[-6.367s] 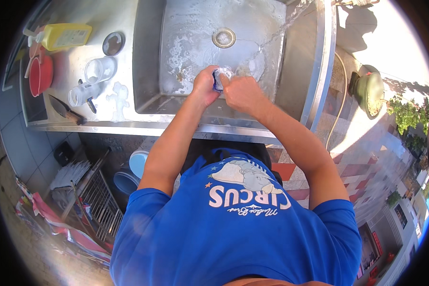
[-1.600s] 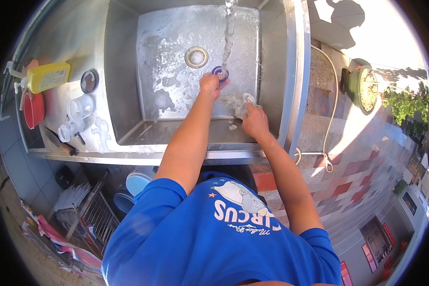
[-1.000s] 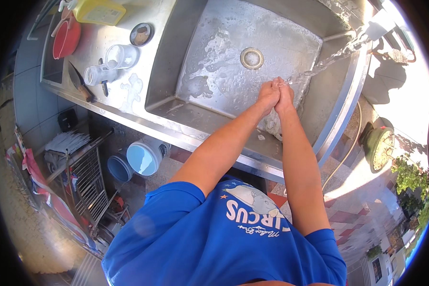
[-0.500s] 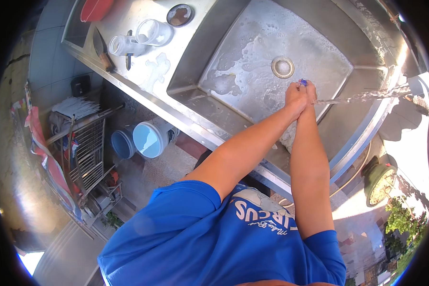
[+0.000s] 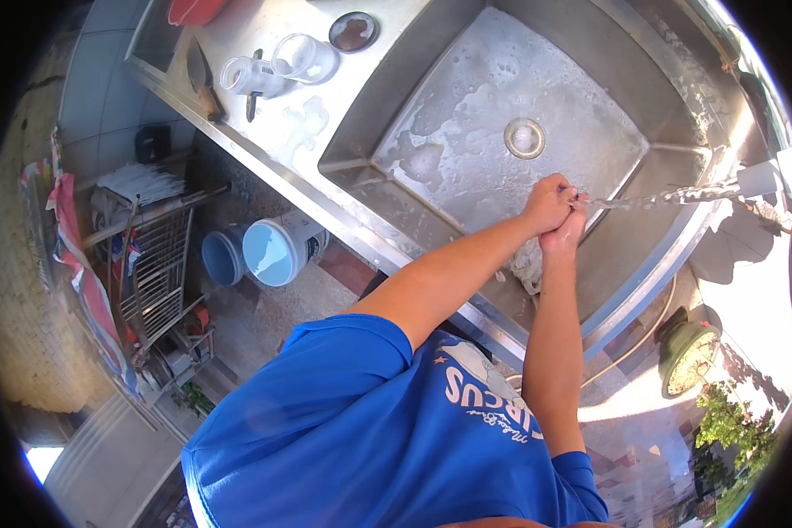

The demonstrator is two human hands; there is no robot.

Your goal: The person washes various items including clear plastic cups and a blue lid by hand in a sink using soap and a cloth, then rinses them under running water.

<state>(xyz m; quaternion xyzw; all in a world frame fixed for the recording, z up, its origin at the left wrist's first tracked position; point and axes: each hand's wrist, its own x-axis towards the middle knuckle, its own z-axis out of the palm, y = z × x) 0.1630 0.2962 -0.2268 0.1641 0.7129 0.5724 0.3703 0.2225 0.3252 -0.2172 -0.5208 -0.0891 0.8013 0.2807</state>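
Over the near right part of a steel sink [image 5: 449,114], my left hand [image 5: 549,203] and my right hand [image 5: 565,232] are pressed together with fingers curled. Between the fingertips is something small with a dark or bluish look; most of it is hidden by the fingers. A stream of water [image 5: 660,198] runs in from a white pipe [image 5: 759,179] at the right and meets the hands. Beyond them lies the round drain [image 5: 525,138], with wet, slightly foamy patches on the sink floor. A pale crumpled thing [image 5: 526,266] lies below my wrists, partly covered by my forearms.
Two clear jars [image 5: 248,77] [image 5: 306,58], a dark round lid [image 5: 355,32], a wooden-handled knife [image 5: 204,84] and a red bowl [image 5: 194,11] are on the left counter. Below stand buckets [image 5: 268,253] and a metal rack [image 5: 154,273]. A potted plant [image 5: 691,359] is at the right.
Both hands have shifted slightly nearer to me, and the left hand has turned over the right. The blue thing at the fingertips shows less. Less foam covers the sink floor.
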